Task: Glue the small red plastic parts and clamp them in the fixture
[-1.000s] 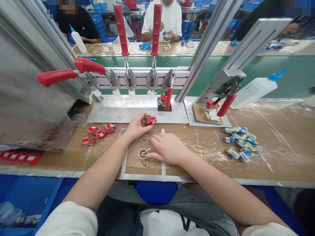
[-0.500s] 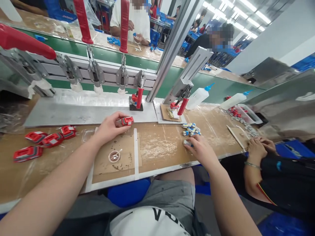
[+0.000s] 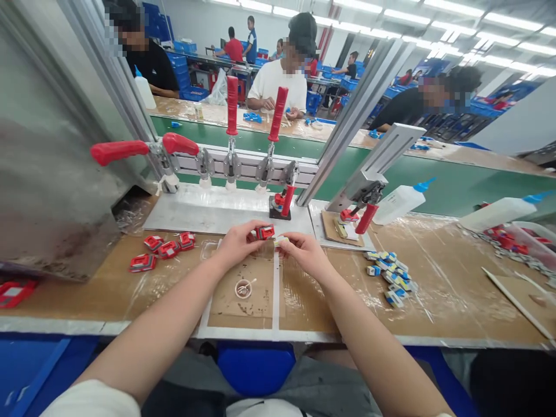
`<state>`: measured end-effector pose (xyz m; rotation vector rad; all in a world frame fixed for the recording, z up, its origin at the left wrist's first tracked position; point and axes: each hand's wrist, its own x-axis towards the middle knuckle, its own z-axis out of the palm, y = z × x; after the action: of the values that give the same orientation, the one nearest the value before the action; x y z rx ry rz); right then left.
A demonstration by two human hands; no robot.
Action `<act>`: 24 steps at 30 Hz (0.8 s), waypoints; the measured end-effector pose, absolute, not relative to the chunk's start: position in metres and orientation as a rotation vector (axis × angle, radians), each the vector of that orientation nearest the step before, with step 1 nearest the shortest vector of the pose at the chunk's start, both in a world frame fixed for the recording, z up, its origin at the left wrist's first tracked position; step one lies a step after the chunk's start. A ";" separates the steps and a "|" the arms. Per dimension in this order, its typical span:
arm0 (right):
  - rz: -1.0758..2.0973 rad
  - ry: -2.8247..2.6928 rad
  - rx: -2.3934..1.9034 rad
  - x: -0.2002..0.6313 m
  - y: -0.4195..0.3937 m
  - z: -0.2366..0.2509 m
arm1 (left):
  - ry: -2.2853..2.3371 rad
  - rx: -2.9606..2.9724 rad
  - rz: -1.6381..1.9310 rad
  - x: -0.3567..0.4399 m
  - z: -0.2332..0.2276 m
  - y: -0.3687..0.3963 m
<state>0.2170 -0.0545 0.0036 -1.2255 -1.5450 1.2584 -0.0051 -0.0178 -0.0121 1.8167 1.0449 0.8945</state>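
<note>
Head view: left hand (image 3: 237,244) pinches a red part (image 3: 264,232) between thumb and fingers, held just above the surface (image 3: 443,289) in front of the metal plate (image 3: 195,208). Right hand (image 3: 304,252) sits just beside it, fingers closed on a small pale piece (image 3: 280,240); too small to tell exactly what it is, looks like one of the blue-and-white pieces. The two items are near each other, almost touching, not clearly joined yet. Judging progress: a pile of blue-and-white pieces (image 3: 391,275) lies to the right, well apart from the hands, and a loose group of red parts (image 3: 163,249) lies to the left, so plenty of stock seems unprocessed. One red part sits under the lowered toggle clamp (image 3: 284,202) on the plate, another under the right-side clamp (image 3: 362,217), so those look already fixtured. Other clamp handles (image 3: 232,104) stand raised with nothing under them. Small cup with a stick (image 3: 243,288) rests on the cardboard mat near the hands, untouched now. White squeeze bottle (image 3: 399,200) lies tilted behind the right clamp. Other people work at the far bench, their hands apart from these.
</note>
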 end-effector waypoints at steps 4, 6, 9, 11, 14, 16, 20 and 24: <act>1.040 -1.625 -1.273 0.214 -0.056 0.001 | 1.087 1.897 0.944 -0.005 -0.012 -0.017; 0.748 -1.730 -1.304 0.219 -0.059 0.001 | 1.107 1.885 0.954 -0.006 -0.010 -0.017; 0.412 -1.935 -1.219 0.227 -0.059 0.004 | 1.098 1.891 0.943 -0.006 -0.009 -0.018; 0.264 -2.081 -1.146 0.232 -0.056 0.008 | 1.044 1.937 0.917 -0.006 -0.011 -0.017; 0.066 -2.282 -1.081 0.235 -0.049 0.013 | 0.980 2.044 0.882 -0.006 -0.016 -0.015; -0.050 -2.408 -1.065 0.236 -0.045 0.016 | 0.971 2.146 0.870 -0.006 -0.019 -0.014; -0.197 -2.574 -1.065 0.237 -0.043 0.018 | 0.937 2.352 0.792 -0.007 -0.019 -0.014; -0.174 -2.585 -1.094 0.242 -0.046 0.013 | 0.883 2.455 0.705 -0.007 -0.011 -0.019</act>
<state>0.2415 -0.0456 0.0129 -1.0942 -2.5847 -0.1735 -0.0070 -0.0193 -0.0109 2.4551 0.8834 0.7051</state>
